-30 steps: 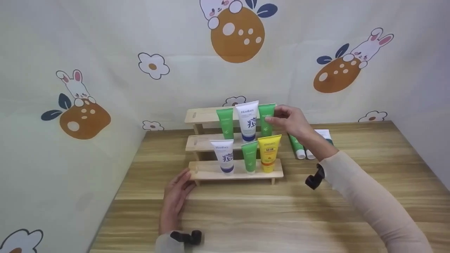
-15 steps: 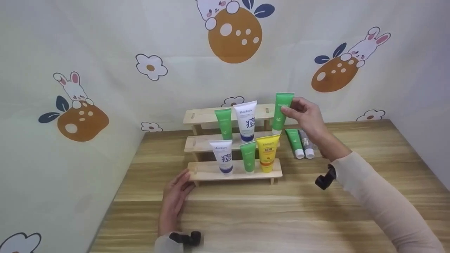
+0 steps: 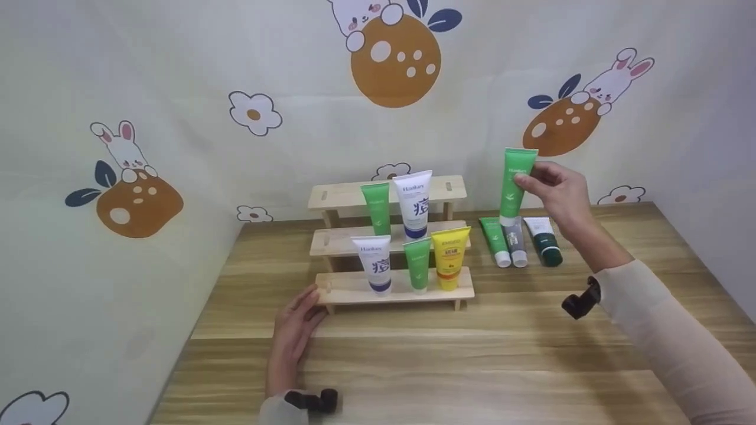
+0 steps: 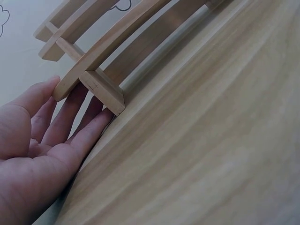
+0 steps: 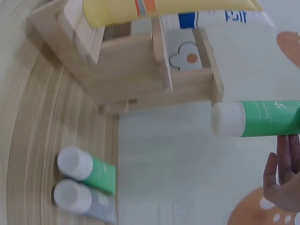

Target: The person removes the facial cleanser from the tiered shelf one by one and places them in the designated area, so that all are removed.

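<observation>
My right hand (image 3: 564, 198) pinches a green tube (image 3: 517, 183) with a white cap between thumb and fingers, upright with its cap down. It is raised to the right of a three-tier wooden display rack (image 3: 336, 239). In the right wrist view the green tube (image 5: 267, 118) lies across the right edge, fingers beside it. At the rack's lower left corner, my left hand (image 3: 295, 324) holds the end of the bottom shelf. The left wrist view shows the left hand (image 4: 51, 136) with its thumb at the shelf end (image 4: 70, 86) and fingers beneath, beside the rack's leg.
On the bottom shelf stand a white tube (image 3: 377, 262), a small green tube (image 3: 419, 264) and a yellow tube (image 3: 452, 257). The middle shelf bears another green tube (image 3: 378, 206) and a white one (image 3: 415, 203). Right of the rack lie green (image 3: 495, 241), grey (image 3: 515, 243) and white-and-dark-green (image 3: 544, 241) tubes.
My right hand has lifted the green tube off the right end of the middle shelf and carried it rightward, away from the rack. The left hand stays at the rack's corner.
</observation>
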`<state>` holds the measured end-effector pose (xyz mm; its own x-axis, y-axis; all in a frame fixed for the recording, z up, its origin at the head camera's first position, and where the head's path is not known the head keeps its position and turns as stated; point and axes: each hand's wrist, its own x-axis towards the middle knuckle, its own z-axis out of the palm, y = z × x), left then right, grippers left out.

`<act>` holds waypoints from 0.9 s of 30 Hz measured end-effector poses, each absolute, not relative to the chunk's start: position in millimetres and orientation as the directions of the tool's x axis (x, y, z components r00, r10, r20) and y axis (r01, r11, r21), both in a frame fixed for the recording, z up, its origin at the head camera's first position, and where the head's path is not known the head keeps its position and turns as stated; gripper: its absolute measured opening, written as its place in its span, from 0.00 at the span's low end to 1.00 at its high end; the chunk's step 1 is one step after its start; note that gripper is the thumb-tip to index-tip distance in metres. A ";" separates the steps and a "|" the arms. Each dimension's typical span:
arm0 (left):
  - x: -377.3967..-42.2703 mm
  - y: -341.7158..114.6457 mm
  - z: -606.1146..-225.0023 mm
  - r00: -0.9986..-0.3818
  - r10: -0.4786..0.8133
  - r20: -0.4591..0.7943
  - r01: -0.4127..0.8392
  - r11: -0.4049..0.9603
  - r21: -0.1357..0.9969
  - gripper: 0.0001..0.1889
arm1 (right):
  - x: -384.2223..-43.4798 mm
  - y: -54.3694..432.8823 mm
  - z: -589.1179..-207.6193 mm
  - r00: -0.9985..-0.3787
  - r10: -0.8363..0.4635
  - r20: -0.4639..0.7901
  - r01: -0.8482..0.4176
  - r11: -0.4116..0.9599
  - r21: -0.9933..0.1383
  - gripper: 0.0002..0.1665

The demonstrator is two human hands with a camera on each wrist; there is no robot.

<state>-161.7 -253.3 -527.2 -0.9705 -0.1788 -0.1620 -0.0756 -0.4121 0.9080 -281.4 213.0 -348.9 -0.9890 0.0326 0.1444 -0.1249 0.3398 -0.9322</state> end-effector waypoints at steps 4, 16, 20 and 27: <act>-160.6 -252.9 -529.0 -0.964 -0.194 -0.183 -0.087 -0.419 0.904 0.14 | -283.2 234.9 -354.8 -0.986 0.033 0.164 -0.139 0.389 -0.911 0.37; -151.6 -255.5 -528.1 -0.952 -0.208 -0.226 -0.136 -0.373 0.918 0.23 | -277.4 280.9 -385.5 -0.989 0.087 0.122 -0.072 0.434 -0.898 0.40; -152.1 -258.5 -526.2 -0.951 -0.206 -0.230 -0.138 -0.385 0.913 0.23 | -282.4 285.9 -392.7 -0.992 0.113 0.047 -0.001 0.381 -0.925 0.43; -155.9 -260.2 -526.2 -0.955 -0.183 -0.233 -0.143 -0.403 0.904 0.22 | -293.5 298.9 -405.7 -0.986 0.140 -0.087 0.132 0.357 -0.925 0.48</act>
